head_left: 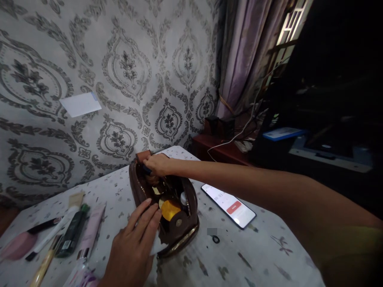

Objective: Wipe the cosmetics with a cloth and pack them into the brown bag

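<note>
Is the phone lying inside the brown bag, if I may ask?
No, the phone lies on the patterned tablecloth, beside the brown bag.

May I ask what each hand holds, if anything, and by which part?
The right hand reaches into the dark brown, oblong zippered bag; what it holds, if anything, cannot be told. The left hand rests at the bag's left edge; gripping is unclear.

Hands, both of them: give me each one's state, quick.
Left hand: open, fingers extended at the near-left edge of the brown bag.
Right hand: fingers curled at the bag's far end; whether it grips anything cannot be told.
</note>
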Demonstrator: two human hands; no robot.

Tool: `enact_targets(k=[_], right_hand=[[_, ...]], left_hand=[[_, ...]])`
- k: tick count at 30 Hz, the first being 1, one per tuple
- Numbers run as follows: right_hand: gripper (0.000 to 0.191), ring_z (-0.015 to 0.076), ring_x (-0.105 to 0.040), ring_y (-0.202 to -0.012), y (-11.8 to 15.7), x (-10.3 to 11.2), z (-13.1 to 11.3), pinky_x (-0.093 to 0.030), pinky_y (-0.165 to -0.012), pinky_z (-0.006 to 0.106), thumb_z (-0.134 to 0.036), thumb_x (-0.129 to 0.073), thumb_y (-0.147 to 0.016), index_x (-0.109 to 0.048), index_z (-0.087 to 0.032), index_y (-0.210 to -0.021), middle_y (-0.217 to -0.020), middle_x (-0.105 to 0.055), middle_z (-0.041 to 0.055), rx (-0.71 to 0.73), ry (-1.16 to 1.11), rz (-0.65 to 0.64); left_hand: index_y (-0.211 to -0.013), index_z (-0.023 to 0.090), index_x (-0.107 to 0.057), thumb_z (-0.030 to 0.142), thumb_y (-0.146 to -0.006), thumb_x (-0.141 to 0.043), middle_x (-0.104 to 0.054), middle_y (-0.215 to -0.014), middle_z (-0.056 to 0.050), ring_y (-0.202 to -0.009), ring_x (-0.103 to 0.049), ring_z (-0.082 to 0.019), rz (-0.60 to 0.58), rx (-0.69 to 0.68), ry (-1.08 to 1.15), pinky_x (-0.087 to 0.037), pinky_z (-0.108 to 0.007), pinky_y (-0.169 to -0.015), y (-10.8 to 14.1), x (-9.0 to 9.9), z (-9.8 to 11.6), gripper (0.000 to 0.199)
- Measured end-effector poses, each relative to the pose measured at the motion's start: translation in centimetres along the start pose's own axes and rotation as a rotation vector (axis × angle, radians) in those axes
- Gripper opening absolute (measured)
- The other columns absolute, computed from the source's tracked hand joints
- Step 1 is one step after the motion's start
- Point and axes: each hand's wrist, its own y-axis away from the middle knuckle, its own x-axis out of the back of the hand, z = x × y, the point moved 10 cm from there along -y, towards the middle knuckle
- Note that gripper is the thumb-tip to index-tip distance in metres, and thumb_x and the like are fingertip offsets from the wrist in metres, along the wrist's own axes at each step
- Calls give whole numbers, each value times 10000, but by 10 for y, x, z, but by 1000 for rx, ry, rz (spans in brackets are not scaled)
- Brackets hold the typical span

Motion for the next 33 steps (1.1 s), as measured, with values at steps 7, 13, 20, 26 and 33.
enact_targets(k=[7, 13, 20, 26, 33], right_hand=[[370, 298, -678, -1057, -1, 0, 0, -534, -814, 329, -184, -646, -866, -569, -67, -1208, -1160, -679, 196, -7, -4, -1], [402, 312, -597, -1179, 12, 14, -6, -519, -882, 351, -149, -618, -867, -537, -52, -1248, -1291, -582, 235, -3, 8, 63], [206, 291, -693, -966, 12, -3, -29, -523, -739, 333, -214, -592, -886, -704, -105, -1019, -1024, -721, 175, 176, -2, -84], [203, 266, -717, -887, 10, -19, -32, -493, -640, 291, -171, -573, -877, -734, -96, -977, -929, -753, 167, 235, -17, -176], [244, 270, -714, -925, 12, -16, -33, -498, -652, 288, -106, -580, -845, -730, -84, -1036, -1007, -750, 180, 223, -32, -211]], left_hand=[[-1394, 102, -471, -16, -579, -433, -579, -1423, -107, -1423, -393, -268, -9, -5, 16, -605, -287, -862, -1, 0, 1, 825], [-1369, 107, -499, -22, -603, -423, -615, -1384, -115, -1385, -458, -267, 8, -3, 4, -611, -294, -845, -2, 3, 1, 781], [-1356, 122, -505, -29, -587, -408, -629, -1370, -108, -1374, -473, -268, 19, 52, 35, -619, -277, -752, -2, 3, -1, 790], [-1338, 110, -513, -10, -564, -413, -643, -1346, -120, -1342, -504, -285, 26, 48, 40, -624, -299, -728, -5, 5, 1, 789], [-1253, 89, -557, -33, -600, -420, -705, -1242, -121, -1244, -587, -297, 90, 7, 27, -623, -263, -615, -12, 17, 5, 678]])
